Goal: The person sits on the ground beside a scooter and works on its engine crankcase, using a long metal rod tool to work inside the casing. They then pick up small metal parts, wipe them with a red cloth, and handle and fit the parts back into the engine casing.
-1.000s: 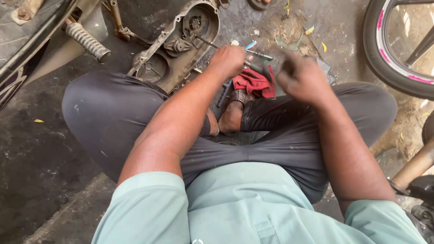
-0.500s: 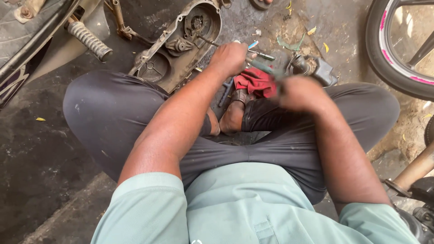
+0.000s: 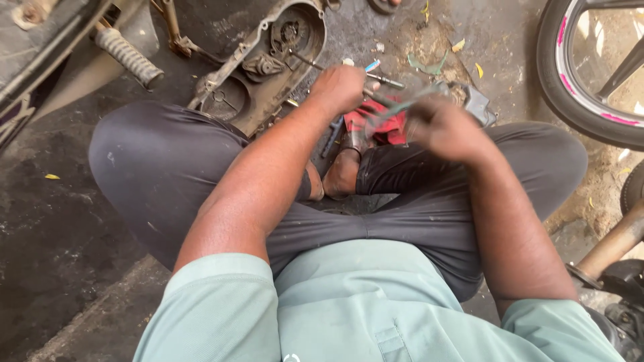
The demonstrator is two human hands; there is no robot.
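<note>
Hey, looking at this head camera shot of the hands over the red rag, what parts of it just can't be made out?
Head view only:
- Right hand: motion-blurred; the thin tool in it cannot be identified.
- Left hand: closed, back toward the camera; what it grips is hidden.
- Red rag: partly covered by both hands; anything under it is unseen.
- Wheel: cut off by the right edge.
- Engine cover: inner parts too small and dark.

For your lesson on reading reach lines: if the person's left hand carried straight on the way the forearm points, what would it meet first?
Probably the slim metal rod on the ground just beyond the left hand; past it lies littered dirt. Depth is hard to judge from above.
</note>
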